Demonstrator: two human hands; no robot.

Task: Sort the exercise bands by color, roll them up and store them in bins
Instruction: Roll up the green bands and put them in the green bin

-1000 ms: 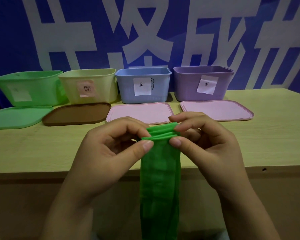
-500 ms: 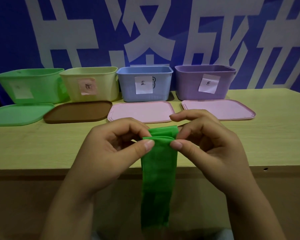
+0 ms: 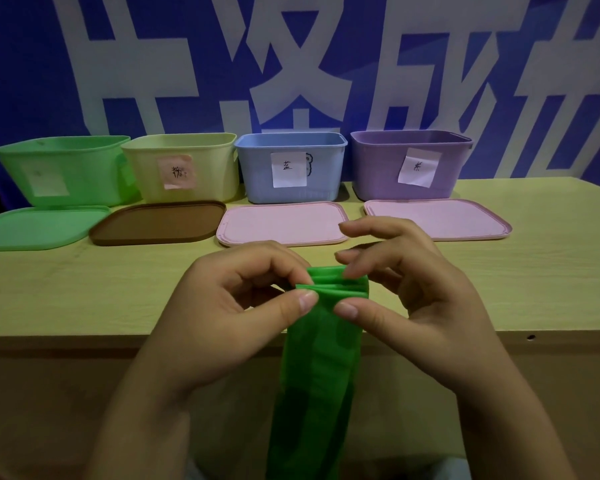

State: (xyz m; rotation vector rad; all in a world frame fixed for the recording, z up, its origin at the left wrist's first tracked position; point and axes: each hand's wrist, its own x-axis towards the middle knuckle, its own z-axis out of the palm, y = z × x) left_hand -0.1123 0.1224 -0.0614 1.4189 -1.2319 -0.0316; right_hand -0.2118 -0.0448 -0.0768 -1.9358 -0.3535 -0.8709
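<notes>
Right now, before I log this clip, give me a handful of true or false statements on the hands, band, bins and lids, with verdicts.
1. Both hands pinch the rolled top of the green band. True: left hand, right hand.
2. The band's free end lies flat on the table. False: it hangs below the table's front edge.
3. Four bins stand in a row, all open. True: green bin, yellow bin, blue bin, purple bin.
4. The brown lid covers the yellow bin. False: it lies flat on the table in front.
</notes>
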